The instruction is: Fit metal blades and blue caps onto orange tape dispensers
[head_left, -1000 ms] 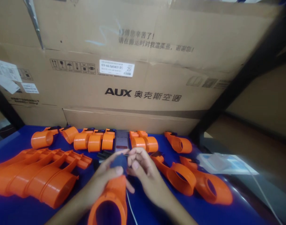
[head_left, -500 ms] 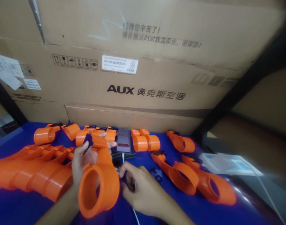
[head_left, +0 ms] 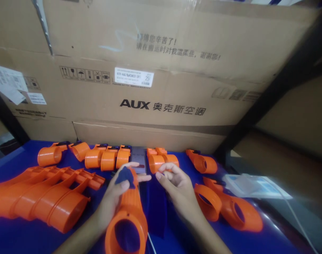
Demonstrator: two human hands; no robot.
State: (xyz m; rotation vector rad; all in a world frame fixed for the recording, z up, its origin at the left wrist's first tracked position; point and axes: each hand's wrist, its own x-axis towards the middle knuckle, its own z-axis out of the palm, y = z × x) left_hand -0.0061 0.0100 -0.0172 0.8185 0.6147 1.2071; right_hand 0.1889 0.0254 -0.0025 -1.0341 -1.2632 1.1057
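Note:
My left hand (head_left: 112, 194) is closed around the stem of an orange plastic ring part (head_left: 131, 199). Its thumb presses a dark blue piece (head_left: 124, 175) at the stem's top, while the wide ring hangs down toward me. My right hand (head_left: 180, 188) is raised just to the right, apart from the part, thumb and index finger pinched together. Whatever lies between those fingertips is too small to make out. Behind the hands, a phone (head_left: 138, 157) is partly covered by my left fingers.
Stacked orange parts (head_left: 57, 204) lie on the left of the blue table (head_left: 177, 229). More orange ring parts with dark pieces stand along the back (head_left: 93, 157) and at the right (head_left: 242, 213). A large cardboard box (head_left: 97, 106) rises behind; a white cable (head_left: 152, 243) runs beneath my hands.
My left hand has moved right and down with the orange part, which now points more upright. My right hand has risen to the right, its fingertips now pinched beside the part's top.

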